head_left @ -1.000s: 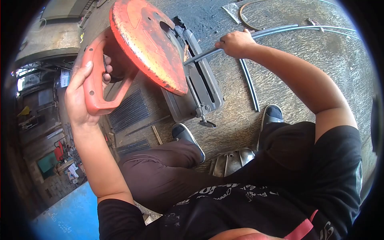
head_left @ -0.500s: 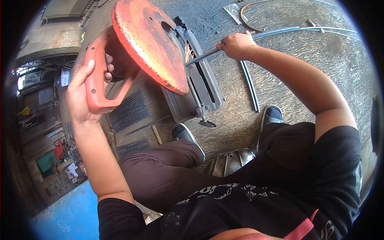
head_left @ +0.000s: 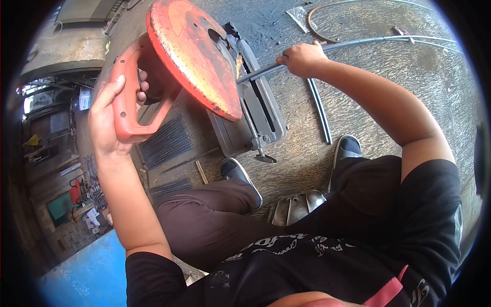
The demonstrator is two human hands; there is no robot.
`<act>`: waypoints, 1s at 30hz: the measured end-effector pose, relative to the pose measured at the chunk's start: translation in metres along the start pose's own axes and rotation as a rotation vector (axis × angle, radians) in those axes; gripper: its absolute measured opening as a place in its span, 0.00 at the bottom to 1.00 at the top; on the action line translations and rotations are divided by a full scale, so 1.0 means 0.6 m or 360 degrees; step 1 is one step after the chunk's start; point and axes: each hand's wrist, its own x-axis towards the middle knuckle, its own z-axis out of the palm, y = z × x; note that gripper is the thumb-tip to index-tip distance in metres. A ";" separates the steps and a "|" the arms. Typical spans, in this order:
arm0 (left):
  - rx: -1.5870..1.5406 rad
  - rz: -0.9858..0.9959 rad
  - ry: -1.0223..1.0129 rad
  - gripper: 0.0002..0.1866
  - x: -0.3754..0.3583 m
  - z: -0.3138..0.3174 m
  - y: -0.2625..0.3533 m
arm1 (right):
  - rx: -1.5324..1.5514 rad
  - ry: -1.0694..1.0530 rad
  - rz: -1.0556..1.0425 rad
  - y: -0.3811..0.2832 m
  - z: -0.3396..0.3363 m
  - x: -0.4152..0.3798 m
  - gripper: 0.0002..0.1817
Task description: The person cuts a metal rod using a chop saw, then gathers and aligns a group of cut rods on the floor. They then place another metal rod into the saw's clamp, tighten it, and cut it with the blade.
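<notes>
My left hand (head_left: 113, 110) is wrapped round the orange-red handle (head_left: 124, 97) of a chop saw (head_left: 197, 61), whose scuffed guard hides the blade. With its fingers closed, my right hand (head_left: 303, 59) grips a long grey metal tube (head_left: 263, 71). One end of the tube lies across the saw's grey base (head_left: 271, 115), under the guard. Small orange sparks (head_left: 239, 64) show where tube and guard meet. A clamp screw with a black crank (head_left: 265, 159) sits at the near end of the base.
On the concrete floor lie a short metal bar (head_left: 319, 110), a brown hose (head_left: 311, 20) and stacks of dark rods (head_left: 166, 142). My sandalled feet (head_left: 241, 179) flank the saw's near end. A ribbed metal piece (head_left: 296, 207) is between my legs, and a blue panel (head_left: 87, 271) stands lower left.
The saw handle and guard have shifted slightly to the right with my left hand. The sparks look fainter and smaller. My right hand stays almost in place on the tube.
</notes>
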 end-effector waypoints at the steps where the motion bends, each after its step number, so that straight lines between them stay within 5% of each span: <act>1: -0.0001 0.0002 0.0001 0.24 0.000 -0.001 0.000 | 0.0007 0.0002 -0.0010 0.000 -0.001 -0.001 0.21; 30: 0.0108 0.0080 0.0040 0.24 0.003 0.005 0.002 | -0.0031 -0.0006 -0.0036 0.002 0.001 -0.004 0.23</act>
